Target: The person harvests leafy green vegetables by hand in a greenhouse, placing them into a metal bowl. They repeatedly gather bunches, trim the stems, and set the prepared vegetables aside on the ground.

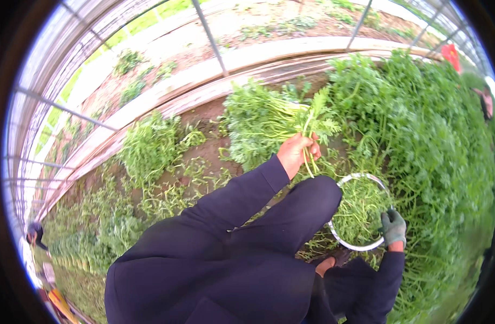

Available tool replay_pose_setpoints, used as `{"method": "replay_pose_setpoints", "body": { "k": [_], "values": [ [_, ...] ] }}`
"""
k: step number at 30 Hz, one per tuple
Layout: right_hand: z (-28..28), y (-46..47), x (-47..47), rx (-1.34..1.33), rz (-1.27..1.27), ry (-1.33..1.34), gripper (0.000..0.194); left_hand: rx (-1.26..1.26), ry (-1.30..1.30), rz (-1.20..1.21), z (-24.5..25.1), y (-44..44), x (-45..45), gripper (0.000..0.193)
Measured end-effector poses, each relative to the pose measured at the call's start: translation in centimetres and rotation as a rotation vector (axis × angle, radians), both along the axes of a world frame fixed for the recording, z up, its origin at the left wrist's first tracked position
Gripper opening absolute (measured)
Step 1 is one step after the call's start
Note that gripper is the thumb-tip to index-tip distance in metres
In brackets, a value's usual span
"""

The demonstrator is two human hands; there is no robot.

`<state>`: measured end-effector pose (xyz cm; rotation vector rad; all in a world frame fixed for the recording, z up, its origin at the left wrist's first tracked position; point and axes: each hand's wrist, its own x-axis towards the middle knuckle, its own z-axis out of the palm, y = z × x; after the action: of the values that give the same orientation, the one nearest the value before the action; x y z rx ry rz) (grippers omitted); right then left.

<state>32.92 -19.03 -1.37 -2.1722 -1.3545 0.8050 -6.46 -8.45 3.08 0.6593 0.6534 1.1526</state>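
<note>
My left hand [298,152], bare, closes around a small bunch of leafy green stems [310,121]; leaves fan out above the fist and the cut stem ends hang below it. Just behind lies a larger pile of the same greens [257,121] with pale stems side by side. My right hand [394,229], in a grey-green glove, curls over the right side of a white round rim [363,248]. Loose thin greens [358,210] fill the space inside that rim. Whether the rim belongs to a basin or is an open hoop, I cannot tell.
Dense standing leafy crop [446,162] rises on the right. Another heap of greens [150,146] and scattered trimmings lie on soil [207,121] at left. Greenhouse poles [211,38] line the far edge. A person [36,235] is at far left; something red [450,56] is upper right.
</note>
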Motion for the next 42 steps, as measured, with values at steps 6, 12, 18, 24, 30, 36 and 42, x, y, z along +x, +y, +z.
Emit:
{"method": "replay_pose_setpoints", "body": {
  "k": [6, 12, 18, 24, 30, 36, 42],
  "values": [
    [-2.7, -0.7, 1.5, -0.121, 0.21, -0.009, 0.039, -0.235, 0.232, 0.315, -2.7, -6.9, -13.5, 0.023],
    [-1.3, 0.1, -0.1, -0.193, 0.355, -0.231, 0.039, -0.253, 0.971, 0.969, 2.7, -4.2, -37.4, 0.042],
    [-0.6, 0.0, -1.3, -0.181, 0.373, -0.159, 0.04, -0.556, 1.733, 0.849, 0.3, -0.6, -44.4, 0.078],
    [-4.0, -0.1, 1.9, -0.131, 0.326, -0.083, 0.037, 0.011, 1.064, 0.564, -6.5, 2.4, -21.6, 0.05],
    [-4.8, -1.3, 5.2, -0.144, 0.143, 0.076, 0.033, 0.261, 0.856, 0.167, -4.2, 0.1, -5.1, 0.036],
    [-3.0, -2.2, 4.7, -0.22, 0.154, 0.098, 0.031, 0.259, 0.915, 0.137, -5.9, -2.5, -2.7, 0.027],
    [-0.8, -1.4, 3.3, -0.189, 0.289, -0.154, 0.038, 0.241, 0.901, 0.191, -9.2, -3.3, -5.1, 0.021]
  ]
}}
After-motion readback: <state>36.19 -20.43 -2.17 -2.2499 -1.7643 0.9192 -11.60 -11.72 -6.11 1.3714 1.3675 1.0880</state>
